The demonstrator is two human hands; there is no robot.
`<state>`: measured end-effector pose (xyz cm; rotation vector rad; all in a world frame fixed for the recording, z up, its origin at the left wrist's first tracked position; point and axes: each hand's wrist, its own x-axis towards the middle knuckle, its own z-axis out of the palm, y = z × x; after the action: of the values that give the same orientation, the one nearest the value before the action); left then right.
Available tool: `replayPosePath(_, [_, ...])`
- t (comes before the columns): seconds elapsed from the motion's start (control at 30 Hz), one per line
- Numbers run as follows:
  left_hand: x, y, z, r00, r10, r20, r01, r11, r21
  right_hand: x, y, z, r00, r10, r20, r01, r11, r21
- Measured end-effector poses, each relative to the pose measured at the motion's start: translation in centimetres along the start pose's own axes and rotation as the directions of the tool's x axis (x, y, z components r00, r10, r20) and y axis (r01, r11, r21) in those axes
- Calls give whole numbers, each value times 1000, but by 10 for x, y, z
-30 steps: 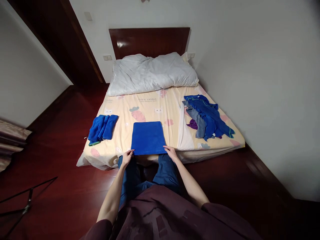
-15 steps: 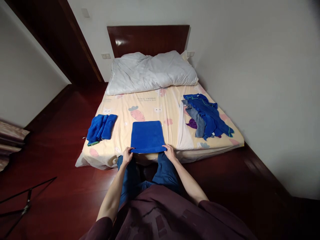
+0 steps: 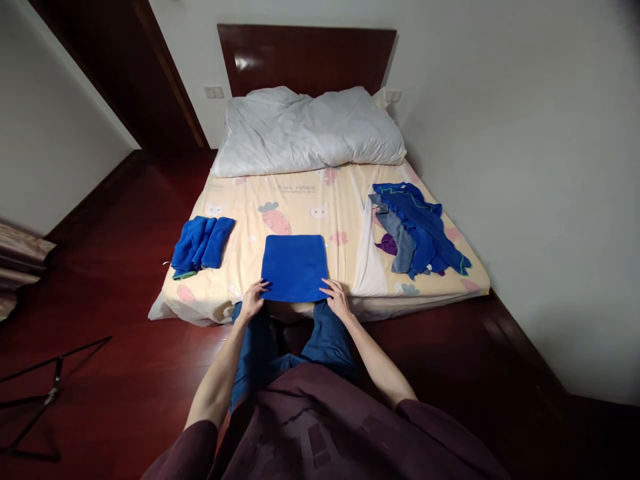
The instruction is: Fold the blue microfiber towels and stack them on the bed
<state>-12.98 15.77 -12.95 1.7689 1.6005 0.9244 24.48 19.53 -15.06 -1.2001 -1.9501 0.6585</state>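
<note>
Head view | blue cloth (image 3: 295, 267) flat at near edge of bed (image 3: 345, 200); lifted hem now down, apparently smoothed | your left hand (image 3: 253, 298), right hand (image 3: 337, 299) touch its near corners, fingers spread; pinching unclear

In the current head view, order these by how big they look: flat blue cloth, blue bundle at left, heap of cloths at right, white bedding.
1. White bedding
2. Heap of cloths and flat blue cloth: too close to rank
3. Blue bundle

Apparent size only; distances from the camera differ.
</note>
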Motion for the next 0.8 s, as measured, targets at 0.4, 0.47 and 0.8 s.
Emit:
replayPosePath(0.4, [20,-6,-1,993,-25,117,34,997,-74,23,11,2,927,336,165,-374,847,378])
replayPosePath(0.47, [20,-8,0,994,-56,98,65,994,-88,26,15,1,916,359,179,-401,823,402])
replayPosePath(0.8, [14,-19,7,975,-214,-66,204,970,-130,26,23,3,858,501,117,-487,717,500])
